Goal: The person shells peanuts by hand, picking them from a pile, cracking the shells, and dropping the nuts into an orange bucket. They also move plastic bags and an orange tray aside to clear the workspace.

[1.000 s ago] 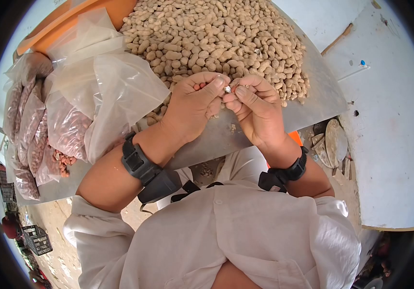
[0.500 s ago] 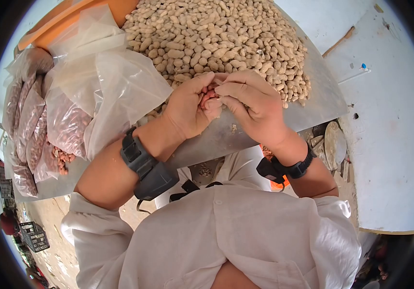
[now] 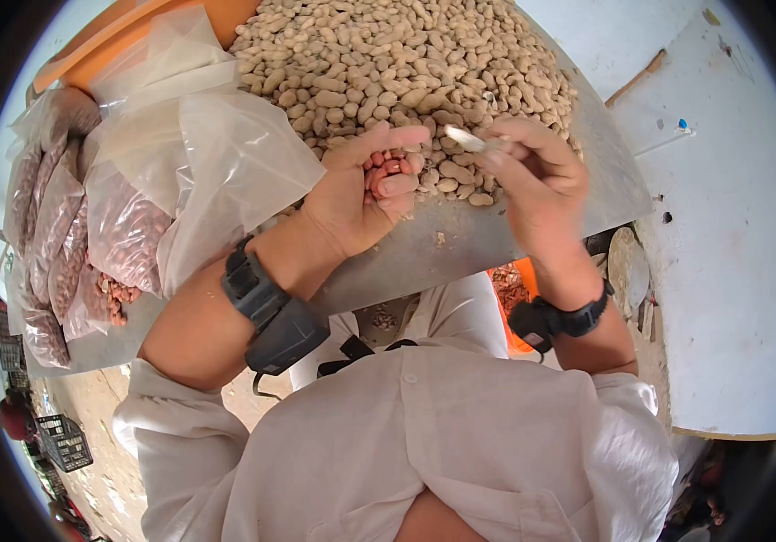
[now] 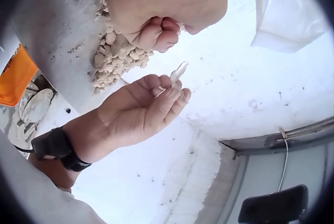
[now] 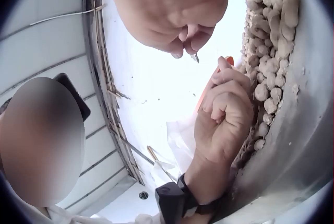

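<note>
My left hand point(image 3: 356, 199) is cupped, its fingers curled round several red shelled peanut kernels point(image 3: 386, 168). The kernels lie against the palm in the head view. Apart from it on the right, my right hand point(image 3: 540, 176) pinches a pale piece of peanut shell point(image 3: 465, 138) between thumb and fingers. In the left wrist view, that shell point(image 4: 178, 72) sticks up from the fingertips. Both hands are over the near edge of a heap of unshelled peanuts point(image 3: 406, 72).
Clear plastic bags point(image 3: 126, 226) of red kernels lie at the left, with some loose kernels point(image 3: 118, 294) beside them. An orange basin point(image 3: 71, 59) stands behind the bags. Below the metal tabletop point(image 3: 605, 194), an orange container point(image 3: 522, 336) holds reddish bits.
The hands were together a second ago, working at the fingertips. The right hand has since moved away to the right with the shell, and the kernels in the left palm show more.
</note>
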Demonstrator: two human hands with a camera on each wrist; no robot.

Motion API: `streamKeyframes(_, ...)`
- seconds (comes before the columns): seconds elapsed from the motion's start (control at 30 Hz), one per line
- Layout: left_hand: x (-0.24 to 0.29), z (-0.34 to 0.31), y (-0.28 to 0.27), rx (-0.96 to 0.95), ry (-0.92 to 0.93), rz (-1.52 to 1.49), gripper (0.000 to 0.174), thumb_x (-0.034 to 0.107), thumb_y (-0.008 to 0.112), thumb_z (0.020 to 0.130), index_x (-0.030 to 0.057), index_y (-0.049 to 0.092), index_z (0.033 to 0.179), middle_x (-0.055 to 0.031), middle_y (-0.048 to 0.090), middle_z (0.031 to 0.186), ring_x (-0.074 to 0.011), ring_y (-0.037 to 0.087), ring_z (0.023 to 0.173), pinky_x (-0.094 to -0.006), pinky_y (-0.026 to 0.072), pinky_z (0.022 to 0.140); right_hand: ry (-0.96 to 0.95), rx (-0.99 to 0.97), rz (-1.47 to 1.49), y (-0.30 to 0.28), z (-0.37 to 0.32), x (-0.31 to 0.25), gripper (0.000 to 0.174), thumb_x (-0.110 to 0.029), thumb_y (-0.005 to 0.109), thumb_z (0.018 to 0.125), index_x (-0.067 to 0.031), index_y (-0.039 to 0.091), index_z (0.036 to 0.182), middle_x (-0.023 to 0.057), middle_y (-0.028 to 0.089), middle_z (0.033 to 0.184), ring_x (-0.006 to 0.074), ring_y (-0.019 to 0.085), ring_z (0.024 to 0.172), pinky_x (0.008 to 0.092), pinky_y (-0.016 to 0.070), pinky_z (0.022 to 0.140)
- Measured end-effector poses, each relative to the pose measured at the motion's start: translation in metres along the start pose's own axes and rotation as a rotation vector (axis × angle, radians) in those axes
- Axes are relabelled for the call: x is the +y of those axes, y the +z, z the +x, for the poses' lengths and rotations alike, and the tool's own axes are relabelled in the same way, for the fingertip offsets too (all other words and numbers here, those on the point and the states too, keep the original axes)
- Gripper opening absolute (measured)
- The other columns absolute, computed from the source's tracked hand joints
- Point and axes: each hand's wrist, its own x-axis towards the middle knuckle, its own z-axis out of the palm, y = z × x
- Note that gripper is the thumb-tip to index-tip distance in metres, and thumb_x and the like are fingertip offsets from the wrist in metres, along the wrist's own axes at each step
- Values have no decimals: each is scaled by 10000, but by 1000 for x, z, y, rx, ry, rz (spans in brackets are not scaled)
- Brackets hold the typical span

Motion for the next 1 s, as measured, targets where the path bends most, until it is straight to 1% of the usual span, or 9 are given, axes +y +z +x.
streamKeyframes(0.17, 3, -1, 2, -31, 4, -95, 393, 300, 414, 946, -54, 530, 1072, -107, 522, 788, -82, 407, 524, -180, 349, 455, 90, -135, -20, -74, -28, -23, 231, 97, 591, 762, 11, 588, 976, 15, 576, 807, 79, 542, 752, 214, 449, 704)
streamKeyframes(0.33, 6, 1, 3, -48, -9, -82, 411, 332, 426, 941, -35, 521, 1098, -100, 528, 797, -78, 400, 522, -170, 344, 449, 492, -50, -319, -156, -81, -25, 223, 45, 615, 748, 10, 599, 968, 36, 582, 785, 100, 553, 763, 219, 443, 705)
streamKeyframes(0.53, 6, 3, 1, -69, -36, 20, 306, 263, 484, 922, 2, 541, 1069, -37, 516, 775, -62, 397, 520, -160, 330, 433, 647, -310, -1275, -245, -147, 25, 223, -8, 646, 667, 37, 615, 883, 139, 616, 786, 214, 591, 705, 257, 470, 671)
streamKeyframes(0.63, -1, -6, 13, 3, -61, 183, 250, 234, 500, 916, 12, 560, 1013, -21, 507, 755, -55, 382, 507, -164, 319, 420, 351, -292, -1340, -250, -145, 33, 216, -18, 635, 672, 23, 615, 883, 159, 617, 807, 270, 582, 665, 300, 466, 623)
streamKeyframes(0.7, -13, -18, 22, 93, -73, 312, 220, 222, 501, 916, 18, 571, 956, -17, 500, 743, -51, 364, 495, -166, 309, 412, 324, -118, -1171, -217, -123, 21, 199, -16, 618, 691, 17, 609, 887, 162, 596, 782, 264, 575, 668, 308, 456, 615)
streamKeyframes(0.83, -13, -49, 58, -147, -89, 415, 195, 207, 505, 915, 30, 587, 914, -16, 499, 736, -52, 358, 487, -165, 276, 396, 72, -69, -956, -145, -73, -11, 157, -2, 581, 726, 11, 587, 883, 154, 556, 757, 253, 560, 653, 312, 448, 602)
streamKeyframes(0.87, -4, -59, 77, -130, -3, 592, 250, 267, 471, 929, 25, 503, 872, 2, 411, 690, -25, 320, 478, -151, 237, 401, 18, -120, -893, -133, -63, -11, 151, 3, 576, 730, 10, 581, 880, 145, 550, 757, 253, 558, 654, 310, 446, 597)
streamKeyframes(0.97, 36, -62, 110, -63, 446, 1054, 260, 259, 482, 926, 11, 537, 872, 13, 446, 679, -17, 294, 443, -159, 227, 403, -115, -259, -745, -106, -37, -8, 137, 5, 570, 736, 5, 571, 873, 126, 539, 757, 256, 552, 657, 310, 443, 587)
streamKeyframes(1.0, 55, -60, 125, -8, 516, 1440, 236, 211, 473, 928, 2, 558, 861, 8, 472, 687, -17, 296, 450, -159, 238, 416, -144, -300, -714, -100, -29, -3, 135, 0, 573, 736, 2, 572, 871, 123, 538, 759, 259, 552, 658, 313, 442, 587)
